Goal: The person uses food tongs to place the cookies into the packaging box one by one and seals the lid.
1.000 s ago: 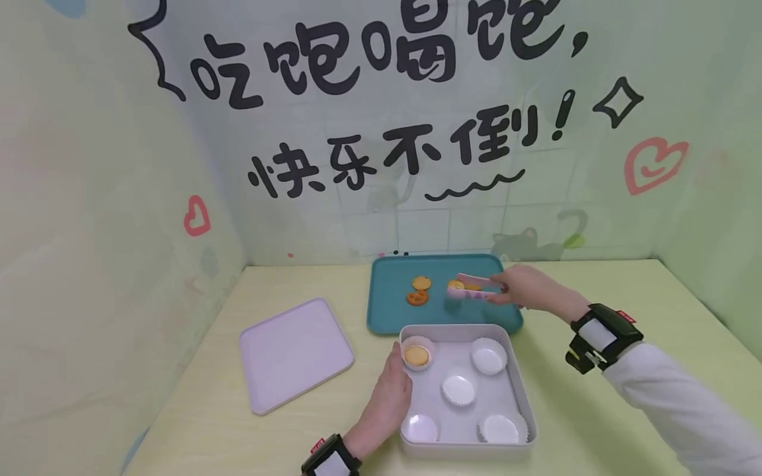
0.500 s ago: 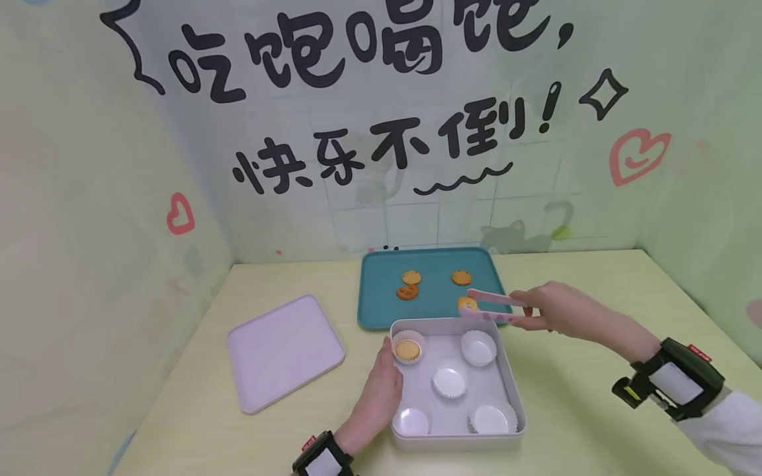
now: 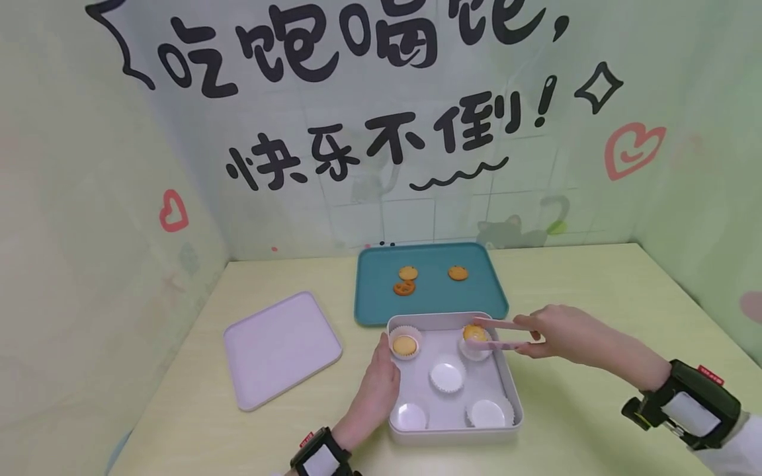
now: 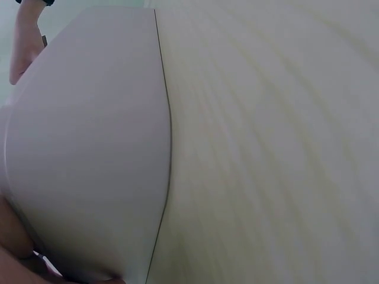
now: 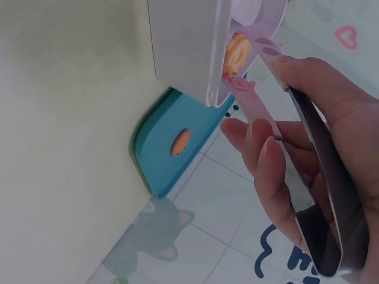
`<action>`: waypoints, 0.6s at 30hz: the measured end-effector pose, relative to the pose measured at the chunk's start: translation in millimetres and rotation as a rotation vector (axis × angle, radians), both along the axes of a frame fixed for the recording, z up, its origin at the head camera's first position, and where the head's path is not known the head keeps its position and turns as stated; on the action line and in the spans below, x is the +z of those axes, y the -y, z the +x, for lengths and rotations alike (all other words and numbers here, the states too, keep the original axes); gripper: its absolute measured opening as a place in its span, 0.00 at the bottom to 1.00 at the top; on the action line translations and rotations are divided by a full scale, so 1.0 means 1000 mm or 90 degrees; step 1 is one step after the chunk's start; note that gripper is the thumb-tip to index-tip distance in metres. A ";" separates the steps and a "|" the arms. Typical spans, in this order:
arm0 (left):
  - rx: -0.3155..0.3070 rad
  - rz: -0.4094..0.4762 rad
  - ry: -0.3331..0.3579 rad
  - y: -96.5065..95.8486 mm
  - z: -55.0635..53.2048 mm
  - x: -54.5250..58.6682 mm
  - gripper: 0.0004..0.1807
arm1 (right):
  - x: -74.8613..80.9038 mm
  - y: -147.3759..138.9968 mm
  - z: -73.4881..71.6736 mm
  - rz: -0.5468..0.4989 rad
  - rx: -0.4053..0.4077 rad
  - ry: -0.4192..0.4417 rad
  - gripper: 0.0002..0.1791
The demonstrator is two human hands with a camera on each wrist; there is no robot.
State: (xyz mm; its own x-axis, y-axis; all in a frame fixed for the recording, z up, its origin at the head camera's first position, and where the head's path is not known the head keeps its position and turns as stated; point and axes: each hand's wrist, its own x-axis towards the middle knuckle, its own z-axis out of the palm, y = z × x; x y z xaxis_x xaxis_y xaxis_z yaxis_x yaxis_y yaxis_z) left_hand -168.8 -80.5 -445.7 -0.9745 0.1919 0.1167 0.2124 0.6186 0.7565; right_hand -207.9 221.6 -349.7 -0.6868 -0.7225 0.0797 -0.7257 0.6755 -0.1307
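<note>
My right hand (image 3: 553,334) grips pink tongs (image 3: 503,324) from the right. Between the tongs' tips is a small golden pastry (image 3: 474,332), at the far-right white paper cup (image 3: 473,350) inside a pale lilac box (image 3: 514,396). Whether the pastry touches the cup is unclear. In the right wrist view the pastry (image 5: 238,53) shows ridged and orange-brown. My left hand (image 3: 378,383) holds the box's left wall near the far corner; part of that hand lies over the rim. In the far-left cup (image 3: 413,333) lies a round biscuit (image 3: 404,345).
A teal tray (image 3: 372,307) behind the box bears two round cookies (image 3: 408,272) and a pretzel (image 3: 404,287). More paper cups (image 3: 447,375) stand in the box's middle and front. A flat lilac lid or tray (image 3: 282,350) lies to the left. A printed wall backs the table.
My right hand has brought the pastry in the tongs from the teal tray toward me, to the box's far-right cup. My left hand has stayed at the box's left wall.
</note>
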 end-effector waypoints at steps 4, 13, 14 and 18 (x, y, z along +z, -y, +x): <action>0.001 0.000 0.001 0.001 0.000 0.001 0.26 | 0.001 0.007 -0.002 0.036 -0.026 0.012 0.12; -0.001 0.004 -0.002 0.000 0.001 0.002 0.26 | 0.002 0.028 -0.007 0.117 -0.041 -0.015 0.08; -0.001 0.004 -0.002 0.000 0.002 0.002 0.26 | 0.002 0.029 -0.008 0.125 -0.038 -0.020 0.09; -0.001 0.000 -0.003 0.000 0.001 0.002 0.26 | 0.003 0.035 -0.009 0.136 -0.037 -0.029 0.08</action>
